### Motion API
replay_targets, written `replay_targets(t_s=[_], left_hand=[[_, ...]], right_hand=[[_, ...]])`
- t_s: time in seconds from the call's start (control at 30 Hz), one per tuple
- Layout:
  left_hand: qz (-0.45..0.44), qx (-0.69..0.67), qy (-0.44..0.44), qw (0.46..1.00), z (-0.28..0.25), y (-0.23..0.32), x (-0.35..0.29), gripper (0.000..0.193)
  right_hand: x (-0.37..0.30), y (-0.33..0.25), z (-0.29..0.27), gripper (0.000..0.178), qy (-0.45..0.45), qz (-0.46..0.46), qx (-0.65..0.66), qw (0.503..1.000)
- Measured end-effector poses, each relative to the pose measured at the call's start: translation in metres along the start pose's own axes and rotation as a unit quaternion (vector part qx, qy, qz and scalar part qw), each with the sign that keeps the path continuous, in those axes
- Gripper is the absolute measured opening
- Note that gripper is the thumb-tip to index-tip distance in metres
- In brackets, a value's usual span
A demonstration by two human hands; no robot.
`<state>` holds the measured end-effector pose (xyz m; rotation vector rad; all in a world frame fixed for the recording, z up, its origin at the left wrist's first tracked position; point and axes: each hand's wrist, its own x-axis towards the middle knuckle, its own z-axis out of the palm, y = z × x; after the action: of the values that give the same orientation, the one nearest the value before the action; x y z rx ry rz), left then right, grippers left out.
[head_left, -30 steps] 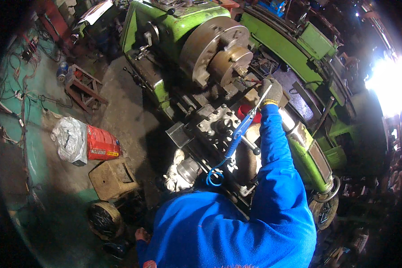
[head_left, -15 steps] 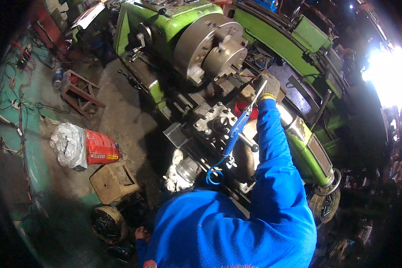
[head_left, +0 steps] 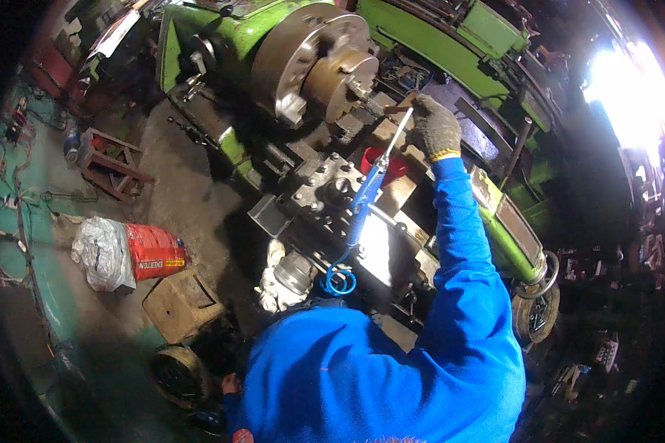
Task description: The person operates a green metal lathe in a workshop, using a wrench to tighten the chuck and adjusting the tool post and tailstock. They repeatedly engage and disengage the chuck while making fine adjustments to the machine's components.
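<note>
We are seeing one right hand [head_left: 434,127] right of one chuck [head_left: 292,63], one left hand [head_left: 231,384] below it, both grips unclear.

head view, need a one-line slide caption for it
A gloved right hand extended near the chuck of a green lathe, a blue air gun close by.

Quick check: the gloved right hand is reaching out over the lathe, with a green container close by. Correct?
Not quite: the container is red, not green, as the head view shows. The gloved right hand is reaching over the lathe as you say.
</note>
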<state>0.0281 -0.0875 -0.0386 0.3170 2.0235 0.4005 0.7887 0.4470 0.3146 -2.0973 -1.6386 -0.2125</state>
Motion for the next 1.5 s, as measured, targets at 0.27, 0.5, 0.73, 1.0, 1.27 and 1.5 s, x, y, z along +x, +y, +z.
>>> replay_targets(t_s=[0.27,0.5,0.73,1.0,1.27,1.5], left_hand=[[0.017,-0.017,-0.001,1.000,-0.017,0.023,0.015,0.025],[0.006,-0.067,-0.027,0.997,0.004,0.024,0.002,0.028],[0.068,0.070,-0.020,0.995,-0.007,0.022,0.016,0.027],[0.391,0.375,-0.020,0.841,-0.007,0.104,0.092,0.026],[0.394,0.025,-0.175,0.902,0.082,0.257,0.122,0.015],[0.602,0.026,-0.180,0.778,0.165,0.436,-0.090,0.033]], right_hand=[[0.004,-0.006,-0.005,0.022,-0.061,0.030,-0.076,0.995],[-0.012,0.005,-0.017,0.028,0.051,0.033,0.017,0.998],[-0.095,0.004,-0.061,0.029,0.016,0.205,0.114,0.972],[-0.137,-0.004,0.011,0.038,-0.035,0.154,0.147,0.976],[-0.233,-0.039,-0.076,0.052,0.007,0.219,0.094,0.971],[-0.377,0.064,-0.164,0.050,0.095,0.356,-0.106,0.923]])
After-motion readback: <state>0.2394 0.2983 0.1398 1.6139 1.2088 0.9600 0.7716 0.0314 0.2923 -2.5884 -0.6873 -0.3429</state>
